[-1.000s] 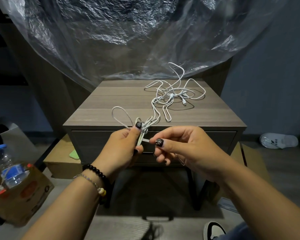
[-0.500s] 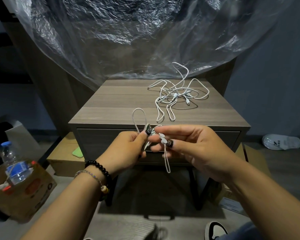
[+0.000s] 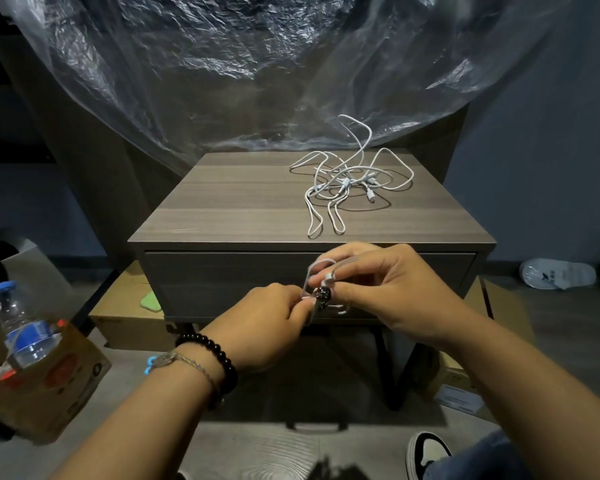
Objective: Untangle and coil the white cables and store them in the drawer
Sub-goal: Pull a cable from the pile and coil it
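A tangle of white cables [image 3: 352, 181] lies on the right half of the wooden nightstand top [image 3: 243, 202]. In front of the closed drawer [image 3: 222, 278], both my hands hold one separate white cable [image 3: 321, 271] folded into a small bundle. My left hand [image 3: 267, 317] pinches the bundle between thumb and fingers. My right hand [image 3: 378, 289] pinches the cable's end with its plug, and a small loop arches over its fingers. Most of the bundle is hidden behind my fingers.
Crinkled clear plastic sheeting [image 3: 257, 81] hangs behind the nightstand. A cardboard box with a water bottle [image 3: 21, 327] stands on the floor at left. More boxes [image 3: 125, 313] sit under the nightstand, a white slipper [image 3: 556, 273] lies at right, and my shoe [image 3: 428, 452] shows below.
The held cable has come free of the tangle on the top. Its big loop has shrunk into a small bundle, and both hands have dropped in front of the drawer.
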A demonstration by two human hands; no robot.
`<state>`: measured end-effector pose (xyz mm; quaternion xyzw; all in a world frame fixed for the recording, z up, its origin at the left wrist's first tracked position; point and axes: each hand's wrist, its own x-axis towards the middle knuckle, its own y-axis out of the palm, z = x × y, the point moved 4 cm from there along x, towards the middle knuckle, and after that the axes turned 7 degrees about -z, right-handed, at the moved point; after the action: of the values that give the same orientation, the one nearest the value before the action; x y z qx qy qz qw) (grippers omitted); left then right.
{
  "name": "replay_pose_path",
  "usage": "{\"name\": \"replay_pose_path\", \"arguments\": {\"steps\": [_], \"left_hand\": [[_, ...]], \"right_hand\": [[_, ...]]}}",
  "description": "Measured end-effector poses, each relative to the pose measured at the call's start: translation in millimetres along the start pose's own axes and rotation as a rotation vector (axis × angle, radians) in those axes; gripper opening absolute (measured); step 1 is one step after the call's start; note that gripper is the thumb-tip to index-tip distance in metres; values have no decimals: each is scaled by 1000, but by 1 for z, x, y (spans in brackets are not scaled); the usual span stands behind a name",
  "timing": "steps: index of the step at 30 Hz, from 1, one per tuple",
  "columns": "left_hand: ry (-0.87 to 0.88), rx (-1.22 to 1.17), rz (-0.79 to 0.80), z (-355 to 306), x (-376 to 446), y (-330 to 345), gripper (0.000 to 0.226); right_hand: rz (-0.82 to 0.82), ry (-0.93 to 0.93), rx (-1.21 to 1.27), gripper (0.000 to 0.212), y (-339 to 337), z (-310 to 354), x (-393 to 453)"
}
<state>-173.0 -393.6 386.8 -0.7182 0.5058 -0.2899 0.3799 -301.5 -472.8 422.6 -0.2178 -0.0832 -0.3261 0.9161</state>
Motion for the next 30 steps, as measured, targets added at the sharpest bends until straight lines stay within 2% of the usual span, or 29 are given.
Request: {"name": "replay_pose_path", "arguments": {"steps": [3,6,9,11,14,17,21,24,27,30], "left_hand": [[47,29,-2,-4,-1,3,28],[115,-65,17,-8,-2,2,23],[175,-201,52,-14,-6,0,38],[220,-240,64,-16,-7,-1,40],[262,-236,55,-17,-8,1,33],[251,-190,1,-12,-7,2,43],[211,-93,-27,-9,-6,3,41],[157,-74,-50,-7,-5,2,34],[133,-95,-59,-8,-5,-1,42],[112,-94,-82,-5,-4,0,38]], "right_hand": [[-108,-16,32,19,-2,-2,2],[-221,-12,42,20,-8,-5,3],[-326,-51,15,23,-13,-6,4],[-363,-64,33,28,-15,-5,4],[-337,-80,107,36,-14,-4,3],[-311,-104,76,43,-14,-6,3],[-337,-253,-185,27,-13,-2,2],[-352,-354,-237,21,-11,0,1],[-351,-404,-204,26,-8,1,0],[-321,-320,-65,32,-4,1,-1]]}}
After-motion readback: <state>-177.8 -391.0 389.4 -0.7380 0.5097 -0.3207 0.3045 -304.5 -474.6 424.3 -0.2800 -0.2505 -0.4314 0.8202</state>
